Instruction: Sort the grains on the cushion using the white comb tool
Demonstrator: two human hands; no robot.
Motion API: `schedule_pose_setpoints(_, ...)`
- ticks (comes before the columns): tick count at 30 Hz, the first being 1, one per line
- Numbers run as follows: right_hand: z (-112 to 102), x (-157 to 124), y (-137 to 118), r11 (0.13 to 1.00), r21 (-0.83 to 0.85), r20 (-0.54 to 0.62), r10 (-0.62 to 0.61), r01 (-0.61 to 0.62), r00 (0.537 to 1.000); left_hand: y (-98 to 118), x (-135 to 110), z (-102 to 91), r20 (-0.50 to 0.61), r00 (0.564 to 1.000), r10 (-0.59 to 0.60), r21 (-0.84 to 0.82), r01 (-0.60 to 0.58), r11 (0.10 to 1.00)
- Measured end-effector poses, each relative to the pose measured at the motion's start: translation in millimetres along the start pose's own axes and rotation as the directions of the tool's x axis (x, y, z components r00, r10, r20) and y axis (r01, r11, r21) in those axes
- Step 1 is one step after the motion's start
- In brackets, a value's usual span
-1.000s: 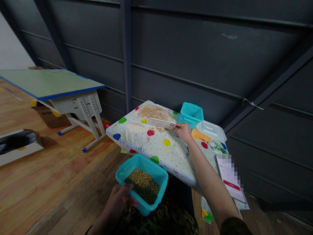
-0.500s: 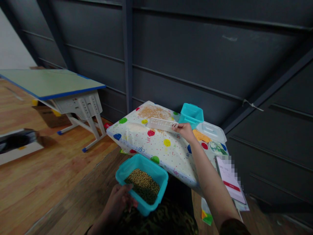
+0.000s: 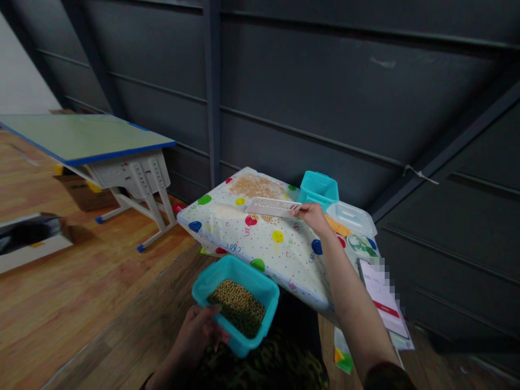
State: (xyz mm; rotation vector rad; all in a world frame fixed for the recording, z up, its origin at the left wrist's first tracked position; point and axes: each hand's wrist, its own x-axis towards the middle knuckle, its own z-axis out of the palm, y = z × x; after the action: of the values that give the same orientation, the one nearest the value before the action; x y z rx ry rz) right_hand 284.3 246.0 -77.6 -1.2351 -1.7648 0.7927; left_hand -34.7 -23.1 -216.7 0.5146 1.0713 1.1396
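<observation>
My left hand (image 3: 202, 327) is closed on the near left rim of a turquoise plastic box (image 3: 268, 287). Inside it lie yellow soybean-like beans (image 3: 235, 295) and dark green beans (image 3: 244, 322). My right hand (image 3: 311, 215), reaching over the table, grips the right end of a white slotted plastic tray (image 3: 270, 208). The tray is tilted, so its inside does not show. Behind it, pale tan grains (image 3: 258, 187) are spread on the balloon-patterned tablecloth (image 3: 252, 244). A few grains lie just below the tray, and a whitish powdery patch (image 3: 227, 212) is to its left.
At the table's back right stand another turquoise box (image 3: 319, 187) and a clear lid (image 3: 352, 218). An orange cloth (image 3: 338, 226), a round green-patterned item (image 3: 361, 245) and a phone (image 3: 384, 303) line the right edge. A green-topped desk (image 3: 81, 135) is at left, a dark wall (image 3: 304, 97) behind.
My right hand and the slotted tray have shifted slightly to the right, and the tray's angle has changed a little. My left hand and its box stay almost still.
</observation>
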Motion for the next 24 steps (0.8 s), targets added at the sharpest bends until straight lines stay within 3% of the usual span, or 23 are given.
schedule_pose_setpoints(11, -3.1, -1.0, 7.7, 0.993, 0.07, -0.026, 0.093, -0.091, 0.995, -2.7, 2.5, -5.8, 0.046, 0.999, -0.003, 0.048, 0.001, 0.999)
schedule_pose_setpoints(14, -1.7, 0.1, 6.6, 0.995, 0.059, -0.072, 0.083, -0.079, 0.994, -4.5, 3.5, -5.6, 0.036, 0.999, -0.003, 0.045, 0.001, 0.999)
schedule_pose_setpoints(24, -5.8, -0.7, 1.7, 0.998, 0.054, -0.052, 0.047, -0.044, 0.998, -5.0, 5.4, -9.0, 0.035, 0.999, -0.028, 0.078, 0.026, 0.997)
